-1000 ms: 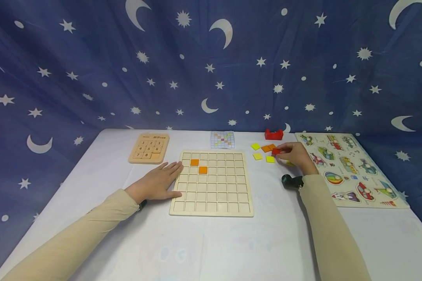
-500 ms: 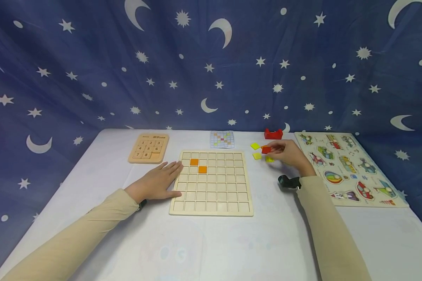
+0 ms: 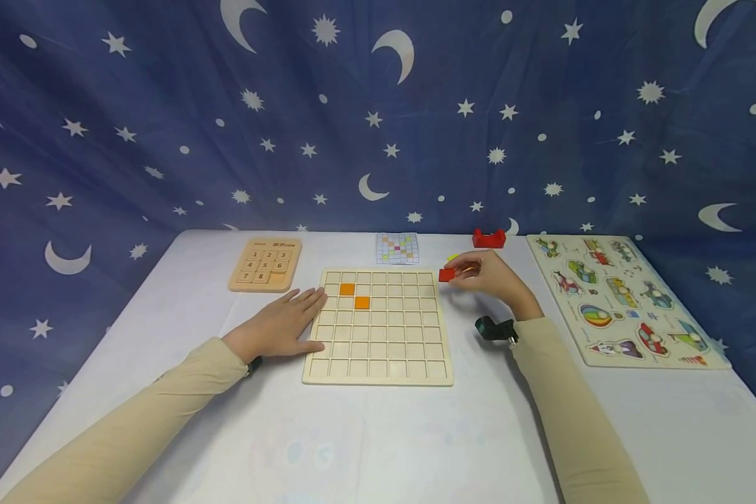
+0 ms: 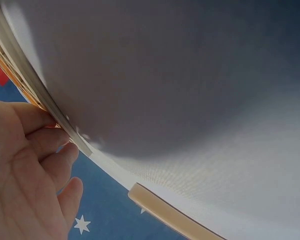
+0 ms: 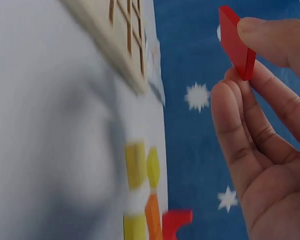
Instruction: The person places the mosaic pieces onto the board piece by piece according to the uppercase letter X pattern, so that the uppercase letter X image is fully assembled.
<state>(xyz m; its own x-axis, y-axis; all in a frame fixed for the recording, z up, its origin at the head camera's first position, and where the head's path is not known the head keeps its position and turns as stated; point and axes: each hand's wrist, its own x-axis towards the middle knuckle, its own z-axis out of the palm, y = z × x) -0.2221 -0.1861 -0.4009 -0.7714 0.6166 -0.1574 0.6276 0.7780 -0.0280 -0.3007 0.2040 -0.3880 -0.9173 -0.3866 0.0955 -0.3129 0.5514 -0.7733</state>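
Between thumb and fingers my right hand [image 3: 488,276] pinches a red square tile [image 5: 235,44], held above the table just off the upper right corner of the wooden grid board [image 3: 378,353]. My left hand [image 3: 283,325] lies flat with spread fingers at the board's left edge, the fingertips and thumb touching its rim. Two orange tiles sit in the grid, one orange tile [image 3: 347,289] in the top row and another orange tile [image 3: 362,302] one row down and one column right. In the right wrist view, loose yellow tiles [image 5: 136,165] and an orange tile [image 5: 152,215] lie on the table.
A small printed pattern card [image 3: 397,248] lies behind the board. Back left is a wooden number slide puzzle [image 3: 266,264]. A red holder [image 3: 488,239] stands at the back, and a picture puzzle board [image 3: 624,301] lies at the right. A starry curtain [image 3: 378,105] hangs behind.
My right hand has carried the red tile left from the loose tiles toward the board's upper right corner, with the tile now clear of the pile. My left hand has stayed in place.
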